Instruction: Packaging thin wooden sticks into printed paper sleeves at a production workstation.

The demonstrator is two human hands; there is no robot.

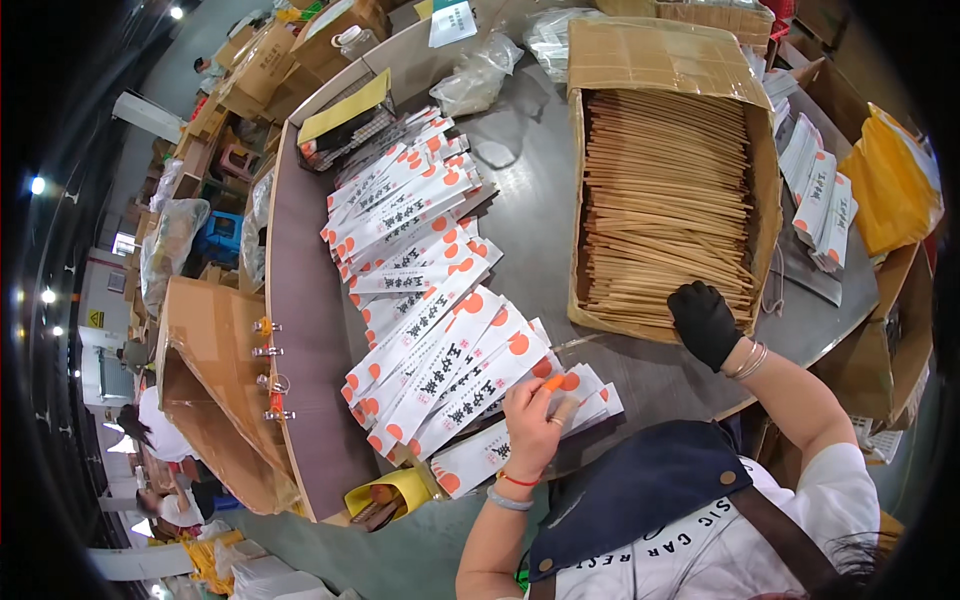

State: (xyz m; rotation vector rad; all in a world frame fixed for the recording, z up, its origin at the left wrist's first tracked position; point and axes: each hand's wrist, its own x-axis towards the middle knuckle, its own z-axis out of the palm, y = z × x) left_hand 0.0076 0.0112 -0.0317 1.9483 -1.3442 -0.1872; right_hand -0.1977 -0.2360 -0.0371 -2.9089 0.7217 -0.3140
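Observation:
My left hand (530, 425), with an orange cover on one fingertip, is closed over a white paper sleeve (470, 462) at the near edge of the table. Many more white sleeves with orange dots and dark lettering (415, 285) lie fanned in an overlapping row to the left. My right hand (705, 322), in a black glove, is curled at the near right corner of an open cardboard box (660, 55). Thin wooden sticks (665, 200), like chopsticks, fill that box in a layered stack. Whatever the gloved fingers grip is hidden.
A raised wooden board (285, 250) edges the table on the left. A yellow-lined holder (400, 495) hangs near its corner. More sleeves (825, 200) and a yellow bag (890, 180) lie at right. Clear plastic bags (480, 75) sit at the back.

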